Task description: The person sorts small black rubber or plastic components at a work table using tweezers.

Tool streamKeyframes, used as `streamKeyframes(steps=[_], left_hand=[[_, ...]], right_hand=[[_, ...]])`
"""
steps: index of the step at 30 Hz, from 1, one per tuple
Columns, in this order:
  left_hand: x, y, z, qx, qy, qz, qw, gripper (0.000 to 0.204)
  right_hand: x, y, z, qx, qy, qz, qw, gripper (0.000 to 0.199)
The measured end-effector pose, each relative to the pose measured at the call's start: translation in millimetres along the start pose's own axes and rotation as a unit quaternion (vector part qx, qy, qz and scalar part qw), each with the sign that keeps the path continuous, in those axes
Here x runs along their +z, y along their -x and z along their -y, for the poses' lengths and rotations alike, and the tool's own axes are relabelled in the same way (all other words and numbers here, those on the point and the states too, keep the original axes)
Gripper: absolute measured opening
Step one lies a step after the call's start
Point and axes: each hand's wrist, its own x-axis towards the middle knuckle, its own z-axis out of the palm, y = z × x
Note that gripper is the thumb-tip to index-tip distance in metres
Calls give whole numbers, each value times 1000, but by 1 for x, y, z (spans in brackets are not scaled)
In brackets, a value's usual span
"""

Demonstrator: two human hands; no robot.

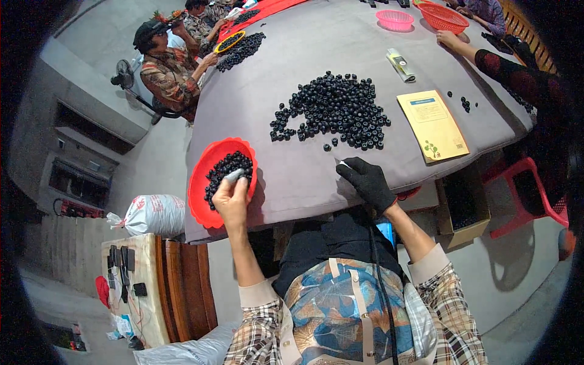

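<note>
My left hand (232, 198) is over the red scalloped basket (199, 182), its thumb and fingers pinched together. Grey covers wrap its fingertips, and whatever they pinch is too small to make out. Small round black pieces (224, 171) partly fill that basket around the fingers. On my right hand (368, 184) is a black glove; its closed fingers hold a small, thin blade-like tool (342, 162) with a pale tip, by the table's near edge. Just beyond this hand spreads a large pile of the same round black pieces (340, 106), with a few loose ones at its near side.
A yellow booklet (433, 125) and a pale packet (400, 65) lie right of the pile on the grey-covered table (286, 182). Pink (395, 22) and red (443, 18) baskets stand farther back. Other people sit at the far left and right. A red stool (523, 194) is at right.
</note>
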Motion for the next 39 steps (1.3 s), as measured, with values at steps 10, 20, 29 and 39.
streamKeyframes(steps=[10, 20, 29, 39], left_hand=[[-15, -5, 22, 66, -219, -48, 972, 21], [99, 5, 25, 150, -206, 169, 952, 27], [154, -14, 50, 183, -236, 193, 934, 32], [178, -34, 53, 214, -321, 201, 900, 28]], right_hand=[[0, -5, 11, 129, -134, 15, 982, 32], [-4, -5, 9, 124, -128, -6, 984, 23], [0, 0, 1, 63, -43, 20, 997, 36], [1, 0, -1, 32, -32, 6, 999, 33]])
